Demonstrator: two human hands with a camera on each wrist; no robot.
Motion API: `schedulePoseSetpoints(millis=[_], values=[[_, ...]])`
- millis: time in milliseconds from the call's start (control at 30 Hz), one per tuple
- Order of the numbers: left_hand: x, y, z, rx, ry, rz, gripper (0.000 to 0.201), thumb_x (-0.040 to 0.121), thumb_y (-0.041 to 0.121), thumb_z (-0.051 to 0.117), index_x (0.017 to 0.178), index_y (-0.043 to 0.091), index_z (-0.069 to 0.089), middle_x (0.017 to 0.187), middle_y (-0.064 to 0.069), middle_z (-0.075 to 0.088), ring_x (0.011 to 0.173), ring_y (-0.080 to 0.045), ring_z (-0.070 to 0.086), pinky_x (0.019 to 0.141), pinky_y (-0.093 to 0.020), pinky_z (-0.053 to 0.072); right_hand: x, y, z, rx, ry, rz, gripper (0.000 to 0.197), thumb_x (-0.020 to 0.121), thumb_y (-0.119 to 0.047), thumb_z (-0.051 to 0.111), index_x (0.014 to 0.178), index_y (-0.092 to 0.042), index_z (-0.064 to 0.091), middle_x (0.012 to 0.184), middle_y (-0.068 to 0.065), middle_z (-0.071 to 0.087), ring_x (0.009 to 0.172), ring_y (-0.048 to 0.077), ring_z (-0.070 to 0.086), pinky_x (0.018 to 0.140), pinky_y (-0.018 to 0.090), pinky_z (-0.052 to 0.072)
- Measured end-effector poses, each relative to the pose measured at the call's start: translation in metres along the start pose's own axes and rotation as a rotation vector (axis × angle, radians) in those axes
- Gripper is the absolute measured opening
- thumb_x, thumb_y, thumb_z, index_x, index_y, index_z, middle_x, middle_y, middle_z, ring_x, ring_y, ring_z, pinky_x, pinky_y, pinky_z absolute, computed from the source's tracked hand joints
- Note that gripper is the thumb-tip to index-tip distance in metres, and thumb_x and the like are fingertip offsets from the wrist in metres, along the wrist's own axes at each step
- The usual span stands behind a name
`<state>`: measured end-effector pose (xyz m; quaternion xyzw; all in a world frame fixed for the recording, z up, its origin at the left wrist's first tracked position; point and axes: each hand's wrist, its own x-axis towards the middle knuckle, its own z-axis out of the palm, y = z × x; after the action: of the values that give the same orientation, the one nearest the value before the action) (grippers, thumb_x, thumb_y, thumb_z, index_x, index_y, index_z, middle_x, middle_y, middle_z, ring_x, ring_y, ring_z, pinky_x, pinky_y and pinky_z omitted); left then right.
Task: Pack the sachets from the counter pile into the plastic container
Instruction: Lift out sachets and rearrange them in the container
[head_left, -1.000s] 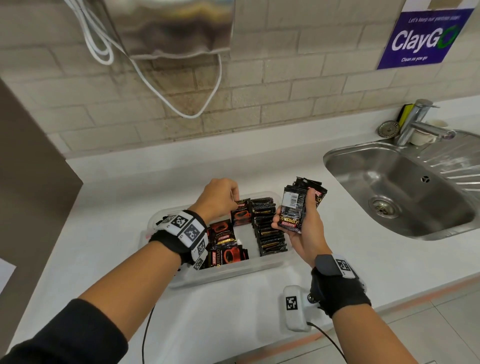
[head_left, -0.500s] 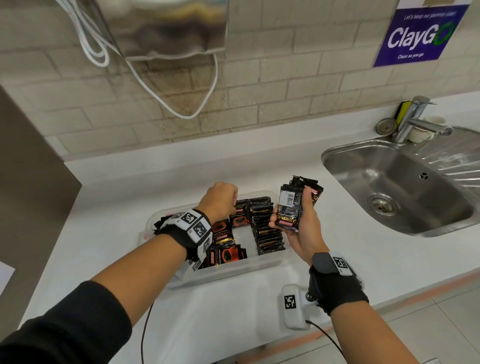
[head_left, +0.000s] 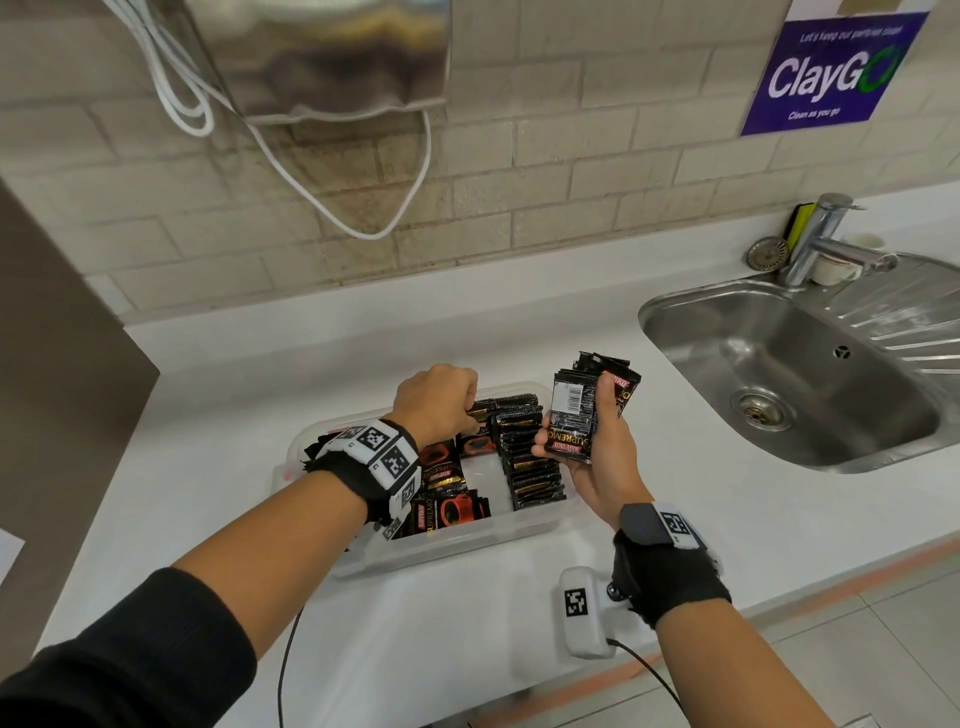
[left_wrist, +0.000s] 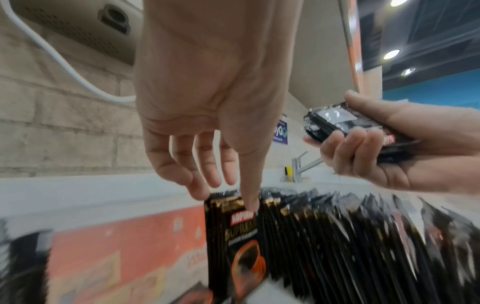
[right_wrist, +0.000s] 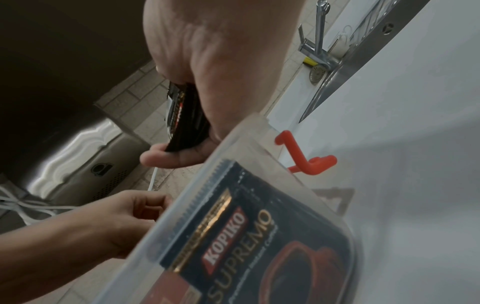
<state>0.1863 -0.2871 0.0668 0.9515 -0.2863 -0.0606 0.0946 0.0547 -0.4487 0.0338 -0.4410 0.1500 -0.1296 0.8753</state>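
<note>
A clear plastic container (head_left: 441, 551) sits on the white counter with rows of black Kopiko sachets (head_left: 530, 467) standing in it. My left hand (head_left: 470, 415) reaches down over its back part. In the left wrist view the left hand (left_wrist: 226, 197) pinches the top edge of an upright sachet (left_wrist: 233, 236) between thumb and fingers. My right hand (head_left: 602, 452) grips a stack of sachets (head_left: 569, 395) upright just above the container's right end. That stack (right_wrist: 182, 123) shows edge-on in the right wrist view, above the container's wall (right_wrist: 233, 144).
A steel sink (head_left: 810, 384) with a tap (head_left: 826, 239) lies to the right. A metal appliance (head_left: 322, 57) hangs on the brick wall above, and its white cable (head_left: 363, 228) loops down. A brown panel (head_left: 52, 364) bounds the counter on the left.
My left hand has dipped slightly toward the back sachet row. The right hand has kept its stack in nearly the same place.
</note>
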Motion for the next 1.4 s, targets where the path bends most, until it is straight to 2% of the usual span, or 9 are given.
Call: schedulePoseSetpoints(millis=[167, 267, 433, 700, 967, 1067, 1167, 1300, 1400], values=[[-0.004, 0.016, -0.017, -0.309, -0.001, 0.184, 0.025, 0.083, 0.04, 0.078, 0.093, 0.025, 0.06, 0.084, 0.005, 0.061, 0.077, -0.014, 0.058, 0.063, -0.028, 0.044, 0.0, -0.001, 0.0, -0.017, 0.002, 0.002, 0.067, 0.087, -0.062, 0.052, 0.118, -0.003, 0.06, 0.08, 0.018, 0.065, 0.061, 0.027, 0.066, 0.058, 0.037, 0.06], [-0.01, 0.037, -0.024, -0.545, -0.001, 0.248, 0.031, 0.082, 0.045, 0.079, 0.102, 0.03, 0.06, 0.089, 0.005, 0.066, 0.071, -0.006, 0.059, 0.064, -0.021, 0.048, 0.0, 0.0, 0.0, -0.022, -0.006, 0.0, 0.069, 0.088, -0.061, 0.051, 0.124, -0.003, 0.059, 0.082, 0.019, 0.065, 0.061, 0.027, 0.066, 0.058, 0.038, 0.06], [-0.011, 0.06, -0.02, -0.712, -0.033, 0.215, 0.04, 0.077, 0.036, 0.086, 0.103, 0.024, 0.058, 0.091, 0.002, 0.069, 0.069, -0.005, 0.061, 0.068, -0.025, 0.052, 0.0, 0.0, 0.001, -0.009, -0.001, -0.01, 0.068, 0.09, -0.058, 0.051, 0.133, -0.005, 0.055, 0.095, 0.02, 0.07, 0.062, 0.028, 0.067, 0.058, 0.04, 0.061], [-0.009, 0.063, -0.017, -0.904, -0.085, 0.088, 0.037, 0.078, 0.013, 0.086, 0.104, 0.016, 0.061, 0.077, 0.0, 0.072, 0.071, -0.023, 0.07, 0.078, -0.044, 0.062, -0.001, 0.001, 0.001, -0.013, -0.004, -0.011, 0.069, 0.089, -0.059, 0.052, 0.13, -0.004, 0.057, 0.103, 0.025, 0.07, 0.067, 0.03, 0.071, 0.061, 0.042, 0.062], [-0.013, 0.054, -0.032, -0.983, -0.055, 0.108, 0.029, 0.081, 0.005, 0.081, 0.101, 0.018, 0.065, 0.073, 0.002, 0.069, 0.061, -0.007, 0.065, 0.059, -0.022, 0.055, 0.0, 0.001, 0.001, -0.013, -0.001, 0.001, 0.07, 0.09, -0.06, 0.051, 0.136, -0.008, 0.054, 0.123, 0.021, 0.067, 0.107, 0.041, 0.068, 0.064, 0.038, 0.06], [-0.016, 0.048, -0.043, -1.029, -0.023, 0.124, 0.022, 0.084, 0.004, 0.079, 0.097, 0.015, 0.066, 0.077, -0.001, 0.066, 0.066, -0.009, 0.063, 0.059, -0.023, 0.054, 0.001, 0.002, -0.001, -0.048, 0.008, 0.001, 0.071, 0.088, -0.064, 0.051, 0.134, -0.01, 0.056, 0.115, 0.02, 0.07, 0.089, 0.036, 0.072, 0.057, 0.032, 0.059], [-0.018, 0.042, -0.056, -1.057, 0.065, 0.14, 0.019, 0.084, 0.005, 0.078, 0.094, 0.016, 0.066, 0.079, -0.001, 0.063, 0.073, -0.013, 0.061, 0.064, -0.03, 0.055, 0.003, 0.002, -0.003, -0.023, -0.005, 0.008, 0.07, 0.089, -0.064, 0.05, 0.125, -0.004, 0.059, 0.085, 0.02, 0.066, 0.061, 0.026, 0.063, 0.055, 0.031, 0.056], [-0.024, 0.044, -0.066, -1.024, 0.257, 0.277, 0.017, 0.083, 0.009, 0.08, 0.088, 0.02, 0.069, 0.083, 0.002, 0.067, 0.082, -0.011, 0.062, 0.08, -0.029, 0.052, 0.005, 0.002, -0.005, -0.004, -0.005, 0.043, 0.067, 0.09, -0.063, 0.05, 0.119, -0.003, 0.059, 0.079, 0.017, 0.063, 0.061, 0.027, 0.062, 0.055, 0.032, 0.057], [-0.031, 0.054, -0.058, -1.029, 0.244, 0.333, 0.019, 0.082, 0.003, 0.079, 0.079, 0.019, 0.07, 0.097, -0.002, 0.068, 0.097, -0.014, 0.067, 0.088, -0.027, 0.056, 0.005, 0.0, -0.006, 0.022, -0.012, 0.07, 0.059, 0.097, -0.057, 0.045, 0.117, -0.003, 0.06, 0.079, 0.018, 0.064, 0.061, 0.026, 0.063, 0.055, 0.033, 0.057]])
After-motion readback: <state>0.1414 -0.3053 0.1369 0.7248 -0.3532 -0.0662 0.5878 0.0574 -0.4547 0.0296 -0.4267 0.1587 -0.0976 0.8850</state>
